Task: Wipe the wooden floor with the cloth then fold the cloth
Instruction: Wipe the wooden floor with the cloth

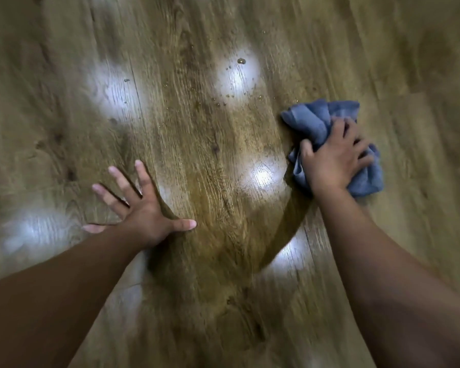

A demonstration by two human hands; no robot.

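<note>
- My right hand [335, 160] grips the bunched blue cloth [316, 123] and presses it to the wooden floor [197, 155], at the right edge of a darker, damp-looking patch.
- My left hand [141, 205] lies flat on the floor with its fingers spread, holding nothing; I judge it is propping me up.
- Small water droplets [241, 61] sit further out, ahead of the cloth and apart from it, not yet wiped.
- Risk: the cloth is wadded, so only part of it touches the boards; a pass could smear the wet instead of lifting it, or skip the droplets.
- Risk: my left palm rests just beside the damp patch; if it slides onto wet wood, I could lose my support.
- Risk: the view is motion-blurred, so I may misjudge where the wet edge ends.
- Folding cannot begin while the cloth is bunched in one hand.
</note>
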